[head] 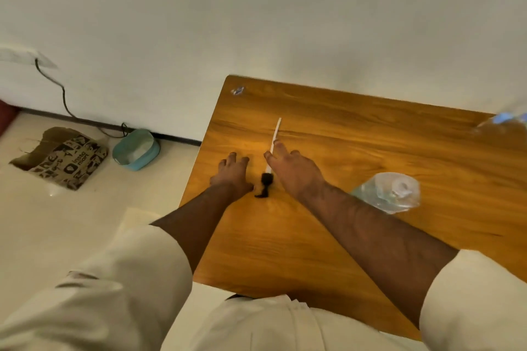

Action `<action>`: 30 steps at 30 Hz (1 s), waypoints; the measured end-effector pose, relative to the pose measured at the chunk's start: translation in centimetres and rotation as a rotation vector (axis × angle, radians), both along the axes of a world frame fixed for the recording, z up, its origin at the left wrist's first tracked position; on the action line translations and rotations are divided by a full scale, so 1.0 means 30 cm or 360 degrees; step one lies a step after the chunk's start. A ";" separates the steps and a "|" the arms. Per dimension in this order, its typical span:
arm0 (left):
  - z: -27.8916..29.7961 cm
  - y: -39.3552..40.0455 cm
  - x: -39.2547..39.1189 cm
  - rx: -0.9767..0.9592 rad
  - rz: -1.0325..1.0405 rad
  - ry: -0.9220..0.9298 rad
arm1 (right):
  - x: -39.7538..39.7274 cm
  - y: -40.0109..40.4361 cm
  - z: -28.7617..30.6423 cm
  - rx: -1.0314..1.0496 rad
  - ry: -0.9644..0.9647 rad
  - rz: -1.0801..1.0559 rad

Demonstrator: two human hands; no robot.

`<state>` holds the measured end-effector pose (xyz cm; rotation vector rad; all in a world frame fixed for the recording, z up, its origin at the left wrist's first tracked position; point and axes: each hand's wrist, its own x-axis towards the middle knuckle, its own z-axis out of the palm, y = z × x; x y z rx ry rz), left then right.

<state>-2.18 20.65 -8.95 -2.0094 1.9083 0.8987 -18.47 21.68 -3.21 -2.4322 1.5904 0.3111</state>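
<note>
A thin white stick (276, 134) lies lengthwise on the wooden table (356, 137), with a small black tuft (266, 182) at its near end. My right hand (291, 167) hovers over the stick's middle, thumb and fingers on either side of it, loosely spread; whether they touch it I cannot tell. My left hand (232, 174) rests on the table just left of the black tuft, fingers slightly bent, holding nothing.
A clear plastic bag (390, 192) with something pale inside lies right of my right forearm. A plastic bottle (502, 120) sticks in at the right edge. A scrap of wrapper (237, 90) sits at the table's far-left corner. On the floor lie a printed bag (65, 162) and a teal tub (136, 149).
</note>
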 end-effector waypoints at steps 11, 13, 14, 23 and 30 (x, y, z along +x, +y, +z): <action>0.443 -0.140 -0.711 -0.0647 -0.0243 0.0342 | -0.674 0.010 0.471 -0.0516 -0.0172 -0.0438; 0.490 -0.126 -0.889 -0.0692 -0.0306 0.0420 | -0.867 0.037 0.472 -0.0519 -0.0145 -0.0547; 0.506 -0.119 -0.965 -0.0706 -0.0327 0.0456 | -0.948 0.047 0.461 -0.0504 -0.0129 -0.0596; 0.410 -0.046 -1.576 -0.0542 -0.0492 0.0492 | -1.631 0.140 0.222 -0.0267 -0.0220 -0.0849; 0.218 -0.084 -1.719 -0.0263 -0.0450 0.0291 | -1.783 0.056 0.072 -0.0213 -0.0377 -0.0797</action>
